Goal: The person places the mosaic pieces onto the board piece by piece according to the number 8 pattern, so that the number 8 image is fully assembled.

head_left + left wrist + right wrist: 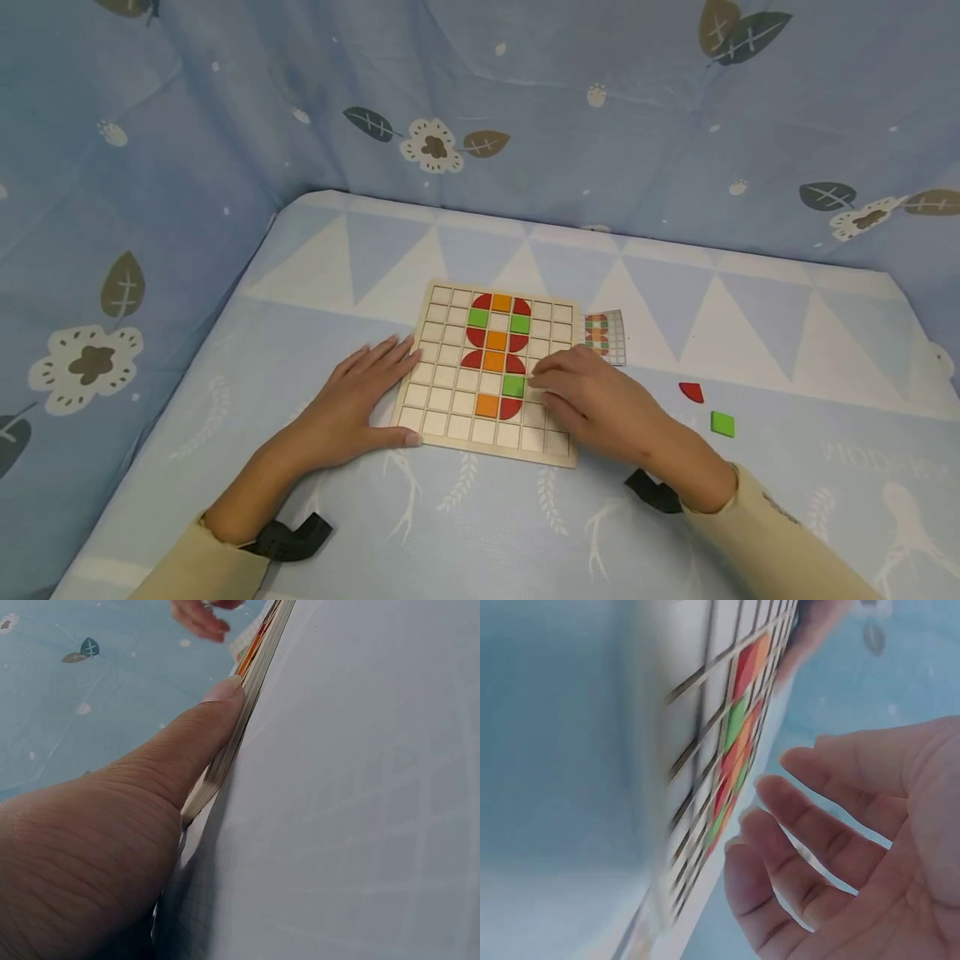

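A square wooden grid board (433, 423) lies on the table, with red quarter-round, orange square and green square tiles set in its middle columns. My left hand (347, 408) rests along the board's left side, fingers extended; its thumb touches the near-left corner, and in the left wrist view the thumb (187, 742) lies against the board's edge. Over the right columns is my right hand (600, 404), beside a green tile (513, 385). In the right wrist view its fingers (780, 851) are loosely bent, apart from the board, with nothing between them.
A small printed pattern card (617, 333) lies against the board's right side, its left part showing coloured shapes. Farther right are a loose red quarter-round tile (692, 392) and a loose green square tile (723, 424). Patterned blue cloth (525, 125) hangs behind the table.
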The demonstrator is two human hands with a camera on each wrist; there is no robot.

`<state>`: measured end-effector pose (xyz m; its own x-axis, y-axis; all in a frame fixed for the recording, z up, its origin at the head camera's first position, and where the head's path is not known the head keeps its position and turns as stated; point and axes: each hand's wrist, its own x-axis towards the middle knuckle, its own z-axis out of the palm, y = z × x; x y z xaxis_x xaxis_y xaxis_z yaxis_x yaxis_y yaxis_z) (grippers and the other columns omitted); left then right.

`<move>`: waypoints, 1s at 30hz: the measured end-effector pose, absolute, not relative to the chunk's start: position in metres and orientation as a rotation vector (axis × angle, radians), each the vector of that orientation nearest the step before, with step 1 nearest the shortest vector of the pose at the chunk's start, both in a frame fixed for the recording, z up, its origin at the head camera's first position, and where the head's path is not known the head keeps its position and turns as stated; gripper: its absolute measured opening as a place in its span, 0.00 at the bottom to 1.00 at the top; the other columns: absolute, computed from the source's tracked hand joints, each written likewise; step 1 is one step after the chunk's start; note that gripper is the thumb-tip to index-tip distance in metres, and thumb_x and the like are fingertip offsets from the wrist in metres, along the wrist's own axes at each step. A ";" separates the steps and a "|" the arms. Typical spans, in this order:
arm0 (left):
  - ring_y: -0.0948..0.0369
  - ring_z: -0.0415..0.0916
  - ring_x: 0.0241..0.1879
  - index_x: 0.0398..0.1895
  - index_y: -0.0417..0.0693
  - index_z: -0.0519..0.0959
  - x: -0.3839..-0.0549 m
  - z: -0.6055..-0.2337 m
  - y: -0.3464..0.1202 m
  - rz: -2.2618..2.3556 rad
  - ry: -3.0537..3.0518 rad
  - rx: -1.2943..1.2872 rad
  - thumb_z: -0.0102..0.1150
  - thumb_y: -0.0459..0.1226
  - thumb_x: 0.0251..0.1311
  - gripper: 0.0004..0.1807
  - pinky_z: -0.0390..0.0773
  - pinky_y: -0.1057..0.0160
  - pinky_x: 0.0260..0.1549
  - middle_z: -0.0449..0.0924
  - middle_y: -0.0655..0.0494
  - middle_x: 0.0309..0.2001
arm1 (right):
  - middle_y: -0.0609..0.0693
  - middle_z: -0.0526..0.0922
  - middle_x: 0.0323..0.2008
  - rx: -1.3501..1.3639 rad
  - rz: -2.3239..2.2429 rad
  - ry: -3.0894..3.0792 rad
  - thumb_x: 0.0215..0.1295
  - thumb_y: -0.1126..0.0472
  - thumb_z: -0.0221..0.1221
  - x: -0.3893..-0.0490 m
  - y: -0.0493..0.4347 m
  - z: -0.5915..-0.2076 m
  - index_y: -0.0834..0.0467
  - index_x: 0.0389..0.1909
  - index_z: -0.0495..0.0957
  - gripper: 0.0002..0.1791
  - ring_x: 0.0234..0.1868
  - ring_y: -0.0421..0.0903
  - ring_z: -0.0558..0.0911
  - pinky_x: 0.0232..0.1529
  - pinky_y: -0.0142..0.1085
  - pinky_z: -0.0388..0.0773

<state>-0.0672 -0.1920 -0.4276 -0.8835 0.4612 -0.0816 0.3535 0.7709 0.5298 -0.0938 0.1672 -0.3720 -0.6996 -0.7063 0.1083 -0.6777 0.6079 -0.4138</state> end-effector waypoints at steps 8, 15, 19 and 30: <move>0.52 0.39 0.83 0.84 0.52 0.57 -0.067 -0.429 -0.195 0.767 2.763 0.652 0.74 0.65 0.52 0.60 0.40 0.43 0.78 0.47 0.56 0.84 | 0.48 0.84 0.56 -0.894 -0.709 2.876 0.69 0.66 0.67 -0.076 0.235 -0.382 0.57 0.54 0.86 0.15 0.58 0.50 0.79 0.56 0.51 0.80; 0.52 0.38 0.83 0.84 0.52 0.57 -0.068 -0.429 -0.193 0.771 2.753 0.654 0.73 0.65 0.53 0.60 0.39 0.42 0.78 0.47 0.56 0.84 | 0.54 0.84 0.53 -0.707 -0.643 3.045 0.62 0.68 0.72 -0.059 0.295 -0.385 0.61 0.54 0.85 0.18 0.55 0.56 0.80 0.51 0.55 0.77; 0.52 0.38 0.83 0.84 0.52 0.57 -0.068 -0.429 -0.192 0.764 2.753 0.652 0.73 0.65 0.53 0.61 0.39 0.42 0.78 0.47 0.56 0.84 | 0.63 0.82 0.53 -0.498 -0.585 2.984 0.64 0.67 0.70 -0.055 0.328 -0.381 0.67 0.56 0.82 0.20 0.54 0.65 0.79 0.49 0.62 0.77; 0.52 0.39 0.83 0.84 0.53 0.57 -0.068 -0.430 -0.192 0.768 2.761 0.638 0.73 0.65 0.52 0.61 0.39 0.43 0.78 0.48 0.56 0.84 | 0.51 0.79 0.38 -0.260 -0.561 2.801 0.64 0.64 0.71 -0.070 0.349 -0.386 0.66 0.46 0.79 0.15 0.39 0.49 0.76 0.37 0.37 0.77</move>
